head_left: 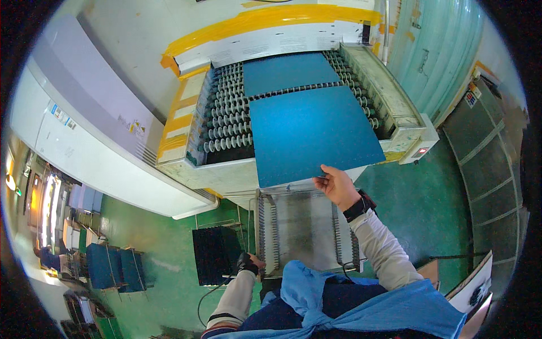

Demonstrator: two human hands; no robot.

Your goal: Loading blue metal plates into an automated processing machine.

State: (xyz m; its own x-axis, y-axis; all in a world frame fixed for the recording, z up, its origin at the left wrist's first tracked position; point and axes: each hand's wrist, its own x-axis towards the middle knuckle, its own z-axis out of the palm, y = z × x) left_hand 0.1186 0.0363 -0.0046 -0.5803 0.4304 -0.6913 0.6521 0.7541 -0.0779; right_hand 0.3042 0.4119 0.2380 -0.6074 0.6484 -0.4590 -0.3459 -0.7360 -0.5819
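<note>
A blue flat panel (310, 135) lies on the roller conveyor (228, 121), its near edge jutting out past the conveyor's end. My right hand (336, 185) pinches that near edge, thumb on top and fingers curled beneath. Farther in on the rollers lies a second blue panel (288, 73). Below the conveyor's end, close to my body, stands a metal rack (307, 226) with slotted combs along both sides. My left hand (257, 262) is closed at the left side of this rack, its fingers partly hidden.
Left of the rack, dark panels (214, 255) stand in a wire frame. A large white cabinet (113, 152) runs along the left. More blue panels (107, 266) stand farther left. At the right are a grey ribbed panel (483, 164) and leaning boards (471, 282). A cable (204, 305) hangs near my left arm.
</note>
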